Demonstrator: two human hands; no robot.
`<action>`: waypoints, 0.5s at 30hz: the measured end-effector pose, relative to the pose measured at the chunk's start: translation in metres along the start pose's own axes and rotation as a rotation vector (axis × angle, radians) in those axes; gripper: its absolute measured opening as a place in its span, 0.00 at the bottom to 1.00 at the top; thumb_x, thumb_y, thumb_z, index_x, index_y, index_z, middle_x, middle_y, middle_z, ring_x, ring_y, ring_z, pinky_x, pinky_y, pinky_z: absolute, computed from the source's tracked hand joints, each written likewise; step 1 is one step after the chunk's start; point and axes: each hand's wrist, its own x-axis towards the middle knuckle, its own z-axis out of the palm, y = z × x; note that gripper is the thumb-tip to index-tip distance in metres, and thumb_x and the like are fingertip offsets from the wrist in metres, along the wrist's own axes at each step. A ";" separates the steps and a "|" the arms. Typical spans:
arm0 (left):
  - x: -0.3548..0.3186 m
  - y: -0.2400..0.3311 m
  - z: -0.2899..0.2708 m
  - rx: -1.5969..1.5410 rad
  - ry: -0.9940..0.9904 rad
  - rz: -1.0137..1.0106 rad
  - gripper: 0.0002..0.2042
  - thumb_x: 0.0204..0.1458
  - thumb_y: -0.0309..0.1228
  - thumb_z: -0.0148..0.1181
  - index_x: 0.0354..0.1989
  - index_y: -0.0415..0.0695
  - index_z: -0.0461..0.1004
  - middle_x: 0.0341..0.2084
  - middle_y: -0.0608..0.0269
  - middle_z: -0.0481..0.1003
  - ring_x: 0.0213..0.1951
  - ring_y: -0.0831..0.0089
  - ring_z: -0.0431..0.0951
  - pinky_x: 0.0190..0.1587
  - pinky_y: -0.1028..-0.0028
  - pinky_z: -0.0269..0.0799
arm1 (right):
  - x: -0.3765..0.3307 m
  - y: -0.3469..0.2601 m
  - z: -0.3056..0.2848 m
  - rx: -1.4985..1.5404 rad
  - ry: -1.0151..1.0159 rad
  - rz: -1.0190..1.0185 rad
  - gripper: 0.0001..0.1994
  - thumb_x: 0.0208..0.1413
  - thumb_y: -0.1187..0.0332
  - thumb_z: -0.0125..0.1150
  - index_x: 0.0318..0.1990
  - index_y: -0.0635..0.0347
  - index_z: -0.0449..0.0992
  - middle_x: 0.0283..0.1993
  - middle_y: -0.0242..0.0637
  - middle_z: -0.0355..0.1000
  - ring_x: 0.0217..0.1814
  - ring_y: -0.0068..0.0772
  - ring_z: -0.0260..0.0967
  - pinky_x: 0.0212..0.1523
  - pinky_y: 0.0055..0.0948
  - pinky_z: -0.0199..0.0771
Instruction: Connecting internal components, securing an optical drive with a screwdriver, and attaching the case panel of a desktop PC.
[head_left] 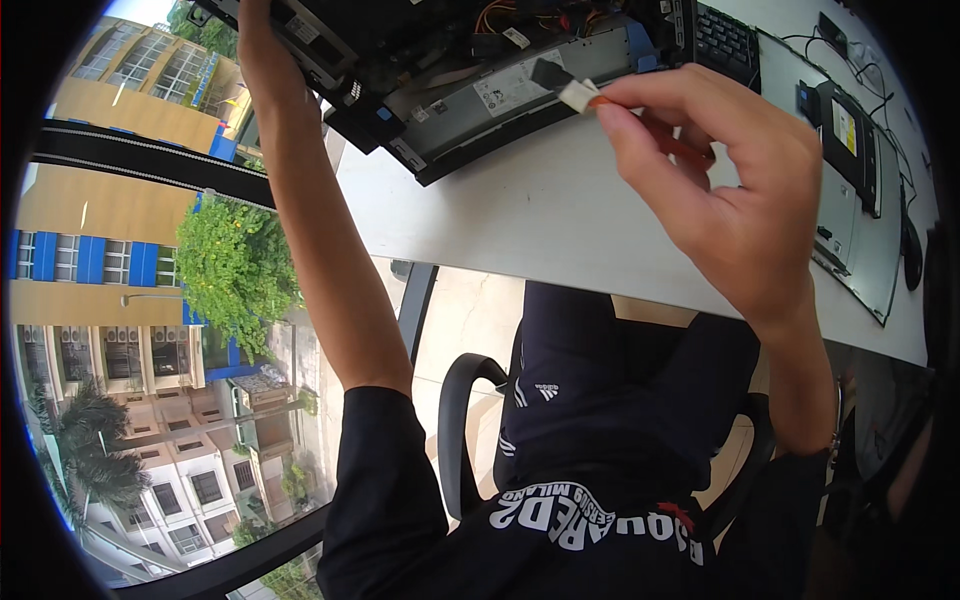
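My right hand (720, 190) has a narrow grip: thumb and forefinger pinch a small white plug (579, 95) with orange wire (668, 140) running back under my fingers. The plug sits just in front of the grey metal drive cage (520, 85) of an opened black computer case (440, 70), close to a black connector there; whether they touch I cannot tell. The case lies at the far edge of the white bench (560, 220), with loose orange and yellow cables inside it. My left hand (255, 25) reaches up to the case's left end, mostly cut off by the picture's edge, so I cannot tell how its grip stands. To the right on the bench lie a black keyboard (725, 40) and a flat black-and-silver drive (850, 135). Below the bench are my dark trousers and a black chair arm (455, 420).
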 end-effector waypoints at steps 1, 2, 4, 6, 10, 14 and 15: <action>-0.001 -0.003 0.000 -0.007 0.002 -0.003 0.20 0.56 0.46 0.61 0.46 0.41 0.78 0.33 0.58 0.81 0.30 0.68 0.83 0.31 0.74 0.80 | 0.006 -0.006 0.010 -0.009 -0.037 0.093 0.04 0.55 0.78 0.67 0.38 0.64 0.83 0.24 0.28 0.74 0.21 0.14 0.63 0.23 0.17 0.59; -0.002 -0.008 -0.002 -0.009 -0.038 0.064 0.20 0.56 0.47 0.61 0.45 0.41 0.78 0.32 0.59 0.81 0.29 0.69 0.83 0.31 0.74 0.80 | 0.011 -0.010 0.019 -0.017 -0.075 0.186 0.04 0.56 0.76 0.67 0.39 0.63 0.84 0.23 0.28 0.74 0.20 0.14 0.64 0.22 0.17 0.59; 0.013 -0.012 -0.007 -0.030 -0.153 0.033 0.20 0.56 0.48 0.60 0.43 0.42 0.79 0.31 0.60 0.81 0.29 0.71 0.82 0.30 0.76 0.79 | 0.018 -0.004 0.038 0.081 -0.078 0.234 0.05 0.57 0.74 0.67 0.39 0.62 0.85 0.23 0.29 0.75 0.20 0.14 0.66 0.23 0.17 0.61; 0.020 -0.020 -0.007 -0.034 -0.171 0.031 0.20 0.57 0.48 0.60 0.43 0.42 0.79 0.30 0.60 0.81 0.28 0.72 0.82 0.29 0.76 0.79 | 0.028 0.004 0.052 0.162 -0.109 0.299 0.07 0.57 0.69 0.69 0.41 0.61 0.86 0.24 0.31 0.78 0.22 0.14 0.70 0.25 0.18 0.67; 0.016 -0.019 -0.008 0.004 -0.178 0.060 0.18 0.57 0.48 0.59 0.42 0.44 0.79 0.29 0.63 0.80 0.27 0.74 0.80 0.30 0.77 0.76 | 0.068 -0.014 0.059 0.096 -0.200 0.390 0.09 0.55 0.68 0.64 0.33 0.65 0.85 0.25 0.47 0.80 0.28 0.45 0.81 0.34 0.37 0.79; 0.058 -0.047 -0.027 -0.358 -0.301 -0.155 0.18 0.57 0.49 0.59 0.43 0.47 0.79 0.33 0.64 0.80 0.32 0.75 0.78 0.37 0.75 0.73 | 0.072 0.000 0.104 -0.073 -0.081 0.184 0.09 0.55 0.69 0.63 0.32 0.65 0.85 0.26 0.50 0.79 0.29 0.50 0.80 0.36 0.40 0.80; 0.058 -0.053 -0.026 -0.373 -0.305 -0.158 0.18 0.57 0.49 0.59 0.43 0.47 0.79 0.33 0.64 0.80 0.32 0.75 0.78 0.37 0.75 0.73 | 0.075 0.006 0.114 -0.118 -0.067 0.180 0.09 0.54 0.69 0.63 0.31 0.65 0.85 0.26 0.51 0.78 0.29 0.52 0.79 0.36 0.42 0.79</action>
